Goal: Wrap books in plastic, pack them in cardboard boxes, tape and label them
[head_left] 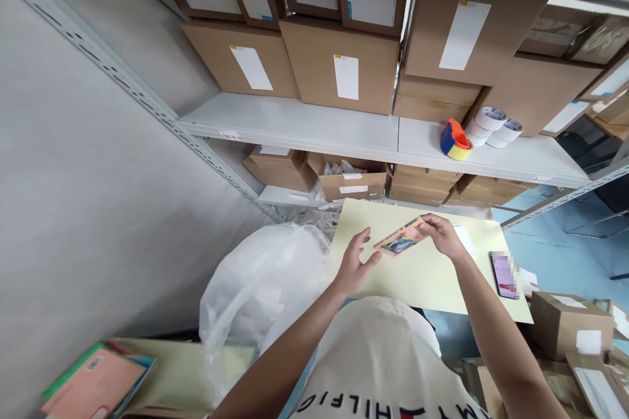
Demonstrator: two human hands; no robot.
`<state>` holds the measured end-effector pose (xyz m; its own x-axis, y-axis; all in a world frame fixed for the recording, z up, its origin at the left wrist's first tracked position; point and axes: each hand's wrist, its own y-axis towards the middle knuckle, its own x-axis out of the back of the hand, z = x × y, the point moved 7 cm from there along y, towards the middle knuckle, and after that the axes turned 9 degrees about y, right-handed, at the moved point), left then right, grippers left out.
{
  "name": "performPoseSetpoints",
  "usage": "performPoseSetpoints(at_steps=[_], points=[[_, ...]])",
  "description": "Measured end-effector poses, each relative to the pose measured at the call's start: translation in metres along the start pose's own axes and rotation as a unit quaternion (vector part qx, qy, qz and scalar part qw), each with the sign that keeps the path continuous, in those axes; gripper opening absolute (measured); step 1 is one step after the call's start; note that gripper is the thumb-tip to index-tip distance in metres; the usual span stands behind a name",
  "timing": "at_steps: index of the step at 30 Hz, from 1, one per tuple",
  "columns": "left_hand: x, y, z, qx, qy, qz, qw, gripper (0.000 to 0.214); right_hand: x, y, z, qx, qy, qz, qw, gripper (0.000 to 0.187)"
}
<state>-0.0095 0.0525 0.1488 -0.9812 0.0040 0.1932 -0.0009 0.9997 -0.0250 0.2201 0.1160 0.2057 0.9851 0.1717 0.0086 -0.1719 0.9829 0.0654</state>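
Over the pale yellow table (417, 285), a thin pink book (400, 241) with a colourful picture on its front is held up at a tilt. My right hand (441, 236) pinches its right end. At the left end, my left hand (354, 263) has its fingers apart; the thumb comes close to the book's lower corner, and I cannot tell whether it touches. A white paper (464, 239) lies on the table behind my right hand. A phone (504, 275) with a lit screen rests near the table's right edge.
A metal shelf (314, 124) full of cardboard boxes stands ahead, with a tape dispenser (455, 140) and tape rolls (491, 119) on it. A large translucent plastic bag (260, 275) bulges at left, near stacked books (95, 383). Cardboard boxes (570, 327) sit at lower right.
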Motion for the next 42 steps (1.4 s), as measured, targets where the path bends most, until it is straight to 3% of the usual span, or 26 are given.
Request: performPoseSetpoints(at_steps=[4,7,14,17,21,27,32,37,42], points=[[-0.008,0.003,-0.019,-0.049,0.075,0.033,0.995,0.021,-0.016,-0.004,0.0,0.0,-0.009,0.015,1.0,0.02],[-0.017,0.001,-0.012,-0.021,0.059,0.046,0.997,0.019,-0.019,-0.009,-0.011,-0.025,0.001,-0.006,1.0,0.024],[-0.027,-0.009,0.033,0.104,-0.04,-0.003,0.994,0.031,0.006,-0.037,-0.058,-0.13,0.154,-0.11,0.973,0.05],[-0.035,-0.013,0.058,0.169,-0.086,-0.023,0.982,0.04,-0.004,-0.057,-0.084,-0.2,0.195,-0.078,0.957,0.059],[-0.039,-0.017,0.087,0.207,-0.075,-0.059,0.974,0.042,-0.021,-0.072,-0.123,-0.256,0.171,-0.061,0.949,0.057],[-0.036,-0.014,0.132,0.213,0.056,-0.073,0.973,0.044,-0.031,-0.059,-0.192,-0.301,0.166,-0.083,0.936,0.064],[-0.036,-0.006,0.169,0.264,0.189,-0.099,0.941,0.036,-0.04,-0.04,-0.244,-0.324,0.125,-0.083,0.934,0.054],[-0.039,0.003,0.198,0.307,0.236,-0.099,0.917,0.023,-0.054,-0.027,-0.278,-0.334,0.038,-0.06,0.94,0.041],[-0.04,0.006,0.22,0.313,0.253,-0.093,0.911,0.03,-0.07,-0.017,-0.299,-0.329,-0.025,-0.026,0.944,0.048]])
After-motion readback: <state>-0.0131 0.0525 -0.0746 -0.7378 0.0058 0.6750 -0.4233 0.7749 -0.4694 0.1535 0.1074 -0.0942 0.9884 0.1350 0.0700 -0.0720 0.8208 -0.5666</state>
